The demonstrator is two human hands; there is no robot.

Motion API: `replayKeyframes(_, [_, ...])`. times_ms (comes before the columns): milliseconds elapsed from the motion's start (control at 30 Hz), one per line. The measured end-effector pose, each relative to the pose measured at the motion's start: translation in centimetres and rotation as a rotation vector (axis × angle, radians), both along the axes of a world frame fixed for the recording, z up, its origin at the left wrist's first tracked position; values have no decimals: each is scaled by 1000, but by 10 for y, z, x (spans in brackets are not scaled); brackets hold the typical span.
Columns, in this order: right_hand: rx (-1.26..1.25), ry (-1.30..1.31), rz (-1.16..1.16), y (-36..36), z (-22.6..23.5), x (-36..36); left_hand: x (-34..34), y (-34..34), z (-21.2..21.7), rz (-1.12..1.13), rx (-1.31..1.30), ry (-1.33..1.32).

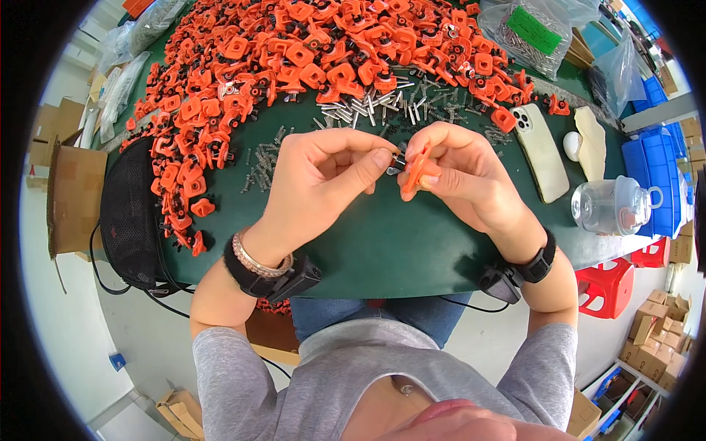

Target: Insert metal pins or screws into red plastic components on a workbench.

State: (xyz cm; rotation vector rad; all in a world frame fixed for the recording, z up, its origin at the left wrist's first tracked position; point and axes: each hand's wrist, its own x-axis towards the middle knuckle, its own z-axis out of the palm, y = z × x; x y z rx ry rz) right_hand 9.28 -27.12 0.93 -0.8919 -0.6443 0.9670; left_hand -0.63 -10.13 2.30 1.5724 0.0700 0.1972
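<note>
Orange clip (416, 170), pinched in the right hand (460, 176), wants holding steady while the left hand (323, 180), gripping a small metal pin (396, 163) just beside it, lines it up squarely.

Both hands (left hand (323, 173), right hand (460, 173)) on one orange plastic part (415, 170)

— what's sitting between the fingers?
— an orange plastic clip (416, 170), flat and angular, is standing tilted on edge, pinched under the right thumb and over the curled fingers.
— and the other thing?
— a small dark metal piece (396, 160) is pressing against the clip's upper left, gripped at the left thumb's tip.
</note>
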Motion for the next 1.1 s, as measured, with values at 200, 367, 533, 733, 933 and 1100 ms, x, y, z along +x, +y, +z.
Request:
replayKeyframes(200, [10,37,48,0,1,0,6,15,-7,-165,-376,195])
replayKeyframes(367, [-48,-5,98,-1,2,2,7,21,-8,-250,-349,273])
replayKeyframes(533, [-140,-121,138,-2,8,-2,9,28,-5,-342,-251,295])
replayKeyframes(733, [-38,-175,113,0,5,-3,7,26,4,-352,-230,298])
replayKeyframes(933, [10,-155,90,1,1,-3,5,18,3,-323,-232,239])
replayKeyframes(1100, [19,-171,90,0,2,-2,3,21,10,-249,-233,248])
